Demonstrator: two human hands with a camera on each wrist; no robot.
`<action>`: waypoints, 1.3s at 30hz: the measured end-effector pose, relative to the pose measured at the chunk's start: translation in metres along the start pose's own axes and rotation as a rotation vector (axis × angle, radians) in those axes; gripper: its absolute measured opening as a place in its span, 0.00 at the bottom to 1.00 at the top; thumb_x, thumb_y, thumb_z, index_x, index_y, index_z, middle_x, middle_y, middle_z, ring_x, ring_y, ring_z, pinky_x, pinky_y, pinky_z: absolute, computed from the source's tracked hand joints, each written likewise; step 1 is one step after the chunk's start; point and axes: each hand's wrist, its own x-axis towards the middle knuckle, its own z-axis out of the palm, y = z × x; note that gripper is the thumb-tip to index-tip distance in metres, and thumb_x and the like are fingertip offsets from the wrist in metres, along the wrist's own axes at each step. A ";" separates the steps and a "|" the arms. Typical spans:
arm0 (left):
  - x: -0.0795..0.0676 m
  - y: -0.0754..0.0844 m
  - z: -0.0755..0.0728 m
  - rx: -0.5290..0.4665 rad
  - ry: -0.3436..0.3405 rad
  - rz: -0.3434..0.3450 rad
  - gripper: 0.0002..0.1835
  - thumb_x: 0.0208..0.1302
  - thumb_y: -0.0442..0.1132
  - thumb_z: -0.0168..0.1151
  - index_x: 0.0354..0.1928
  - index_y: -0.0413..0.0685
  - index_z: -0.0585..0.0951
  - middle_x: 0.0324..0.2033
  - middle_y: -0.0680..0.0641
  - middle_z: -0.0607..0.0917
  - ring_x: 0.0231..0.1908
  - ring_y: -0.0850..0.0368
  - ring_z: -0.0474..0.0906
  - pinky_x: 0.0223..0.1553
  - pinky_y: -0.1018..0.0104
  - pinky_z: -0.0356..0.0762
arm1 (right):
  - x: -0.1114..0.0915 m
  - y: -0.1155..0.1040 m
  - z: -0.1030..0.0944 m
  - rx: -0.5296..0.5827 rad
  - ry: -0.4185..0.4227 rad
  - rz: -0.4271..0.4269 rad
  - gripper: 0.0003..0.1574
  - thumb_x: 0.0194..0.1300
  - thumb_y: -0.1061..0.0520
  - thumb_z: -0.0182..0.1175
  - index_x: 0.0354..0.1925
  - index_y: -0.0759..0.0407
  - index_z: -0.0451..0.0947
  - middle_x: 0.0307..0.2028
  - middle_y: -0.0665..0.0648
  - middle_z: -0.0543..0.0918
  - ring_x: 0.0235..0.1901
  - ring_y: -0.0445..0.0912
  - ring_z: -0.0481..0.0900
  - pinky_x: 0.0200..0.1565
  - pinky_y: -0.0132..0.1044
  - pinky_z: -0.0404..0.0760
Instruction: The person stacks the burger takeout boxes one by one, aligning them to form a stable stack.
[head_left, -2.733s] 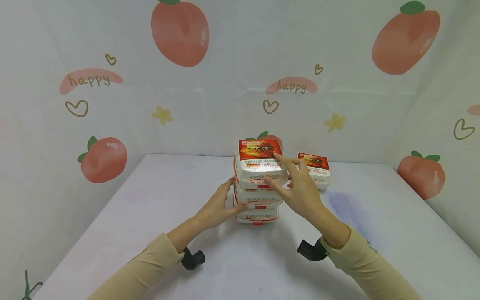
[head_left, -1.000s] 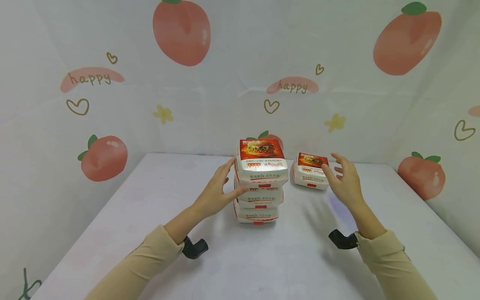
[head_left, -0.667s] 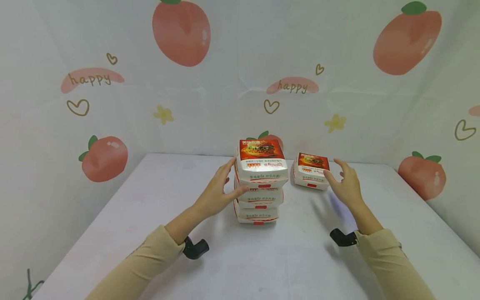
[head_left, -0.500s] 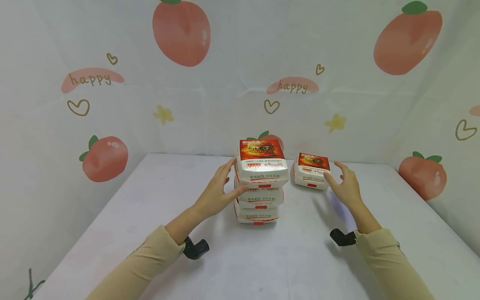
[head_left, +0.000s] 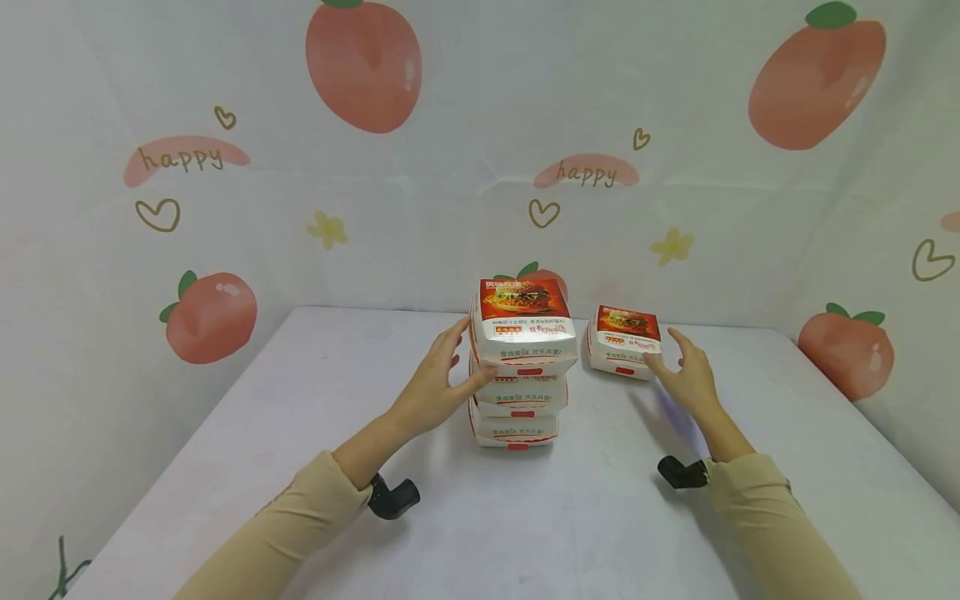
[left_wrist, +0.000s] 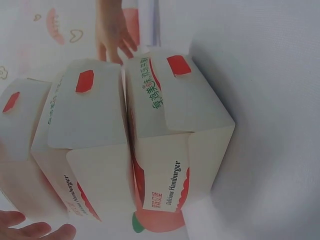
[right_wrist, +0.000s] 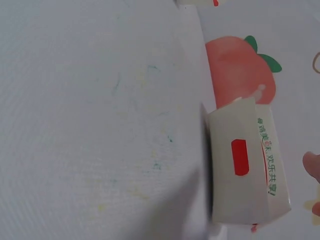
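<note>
Three white hamburger boxes stand stacked in the head view, the top box (head_left: 522, 329) showing a red burger picture on its lid. The middle box (head_left: 519, 398) and bottom box (head_left: 516, 432) sit under it, slightly offset. My left hand (head_left: 431, 387) rests against the stack's left side, thumb at the top box's front corner and fingers along its side. A single hamburger box (head_left: 622, 342) lies on the table to the right of the stack. Beside its right front corner is my right hand (head_left: 688, 379), thumb and fingers spread apart, holding nothing.
The boxes rest on a white table (head_left: 480, 533). Behind it hangs a white cloth (head_left: 420, 225) printed with peaches, hearts and flowers. Black curved pieces (head_left: 393, 498) stick out beneath both wrists.
My right hand has let go of the top box and moved right to the single box, lately edging slightly closer. My left hand has slid up the stack. The stack stays in place.
</note>
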 end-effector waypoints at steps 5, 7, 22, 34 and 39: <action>0.000 0.000 0.000 -0.001 -0.001 0.003 0.42 0.63 0.50 0.59 0.73 0.51 0.48 0.70 0.46 0.55 0.70 0.45 0.53 0.67 0.50 0.62 | 0.002 0.003 0.002 0.002 -0.057 0.026 0.46 0.67 0.46 0.53 0.71 0.66 0.45 0.67 0.79 0.51 0.59 0.75 0.60 0.59 0.64 0.65; -0.001 0.000 0.000 -0.001 0.000 0.005 0.42 0.64 0.50 0.58 0.72 0.51 0.49 0.70 0.47 0.55 0.70 0.45 0.53 0.67 0.50 0.62 | 0.003 0.004 0.002 0.008 -0.071 0.032 0.47 0.67 0.46 0.53 0.71 0.65 0.44 0.67 0.78 0.50 0.61 0.75 0.59 0.60 0.64 0.64; 0.000 0.000 0.000 0.004 0.000 0.005 0.40 0.64 0.50 0.58 0.72 0.52 0.49 0.70 0.46 0.56 0.70 0.45 0.53 0.67 0.50 0.62 | 0.005 0.012 0.008 0.027 -0.136 0.059 0.44 0.69 0.44 0.49 0.73 0.58 0.42 0.68 0.78 0.48 0.58 0.74 0.64 0.61 0.63 0.63; 0.000 -0.001 0.001 0.006 0.001 -0.001 0.40 0.64 0.49 0.57 0.72 0.51 0.50 0.70 0.46 0.57 0.70 0.45 0.53 0.67 0.50 0.62 | 0.012 0.022 0.015 0.022 -0.082 0.078 0.39 0.68 0.46 0.50 0.70 0.61 0.53 0.66 0.77 0.56 0.66 0.71 0.53 0.64 0.65 0.55; 0.001 -0.002 0.002 0.007 0.000 0.000 0.40 0.64 0.49 0.57 0.72 0.51 0.49 0.70 0.45 0.56 0.70 0.45 0.53 0.67 0.49 0.62 | 0.013 0.024 0.017 0.033 -0.049 0.073 0.37 0.68 0.49 0.51 0.69 0.61 0.55 0.65 0.76 0.59 0.65 0.70 0.56 0.64 0.65 0.56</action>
